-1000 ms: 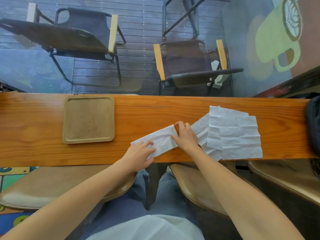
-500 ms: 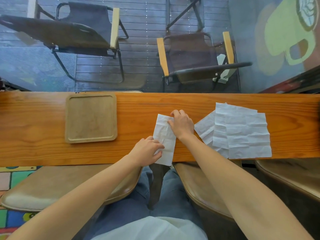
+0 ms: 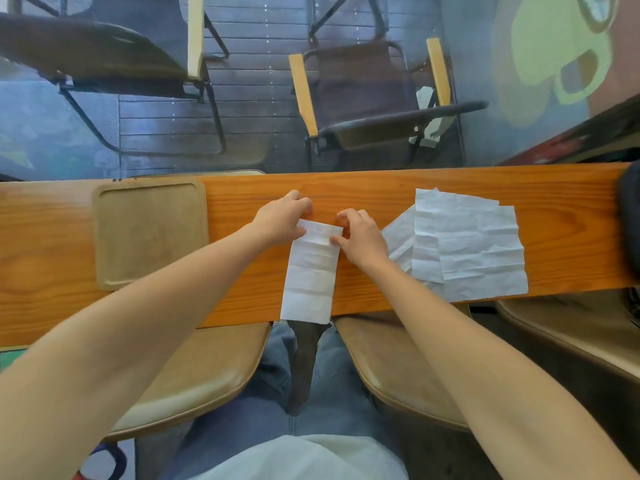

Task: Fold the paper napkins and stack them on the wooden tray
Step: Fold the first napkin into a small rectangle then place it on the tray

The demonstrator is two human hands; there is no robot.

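The long white folded paper napkin (image 3: 311,271) lies on the wooden desk (image 3: 381,188) right of the square wooden tray (image 3: 149,233), its far corners pinched by the left hand (image 3: 282,220) and right hand (image 3: 360,237), and uneven pulling could make the fold crooked.

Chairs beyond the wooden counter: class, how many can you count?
2. One chair stands far left, partly cut off by the frame; the other chair stands centre-right, behind the counter. Others may lie outside view.
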